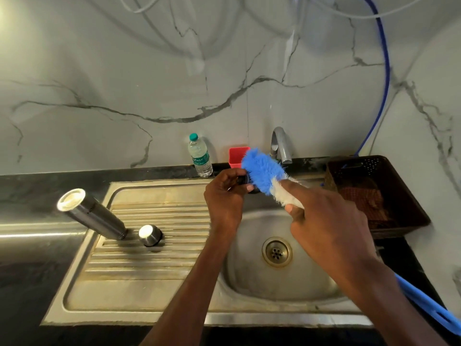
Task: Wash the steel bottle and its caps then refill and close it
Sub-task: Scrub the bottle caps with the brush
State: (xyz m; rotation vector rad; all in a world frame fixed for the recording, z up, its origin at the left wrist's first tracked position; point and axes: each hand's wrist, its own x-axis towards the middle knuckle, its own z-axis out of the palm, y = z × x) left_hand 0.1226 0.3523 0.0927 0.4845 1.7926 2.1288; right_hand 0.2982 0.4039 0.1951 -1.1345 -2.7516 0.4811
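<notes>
From the head camera we look down on a steel sink unit (pixel 174 290) set in a dark counter, with a ribbed draining board on its left half and the basin on its right.

The steel bottle (pixel 93 214) stands upside down at the left edge of the draining board, its base toward us, and a steel cap (pixel 150 235) sits just beside it on the ribs, apart from it.

Over the far edge of the basin, our left hand (pixel 225 196) pinches a small dark cap (pixel 242 180) between thumb and curled fingers; most of that cap is hidden by the hand and by bristles. Our right hand (pixel 326 221) grips the bottle brush (pixel 264 173) with fingers wrapped round its white bristled section, index finger laid along it, and the blue bristle head presses against the dark cap. The brush's blue handle runs out past the wrist toward the near right corner of the counter.

The brush head partly covers a red container (pixel 237 154) at the back edge, and the tap (pixel 280 146) stands just behind it. A clear plastic water bottle (pixel 200 156) stands left of the red container. A dark brown basket (pixel 381 193) sits on the counter at the basin's right edge. The drain (pixel 277 251) shows between our forearms. A blue hose (pixel 384 78) hangs down the marble wall.
</notes>
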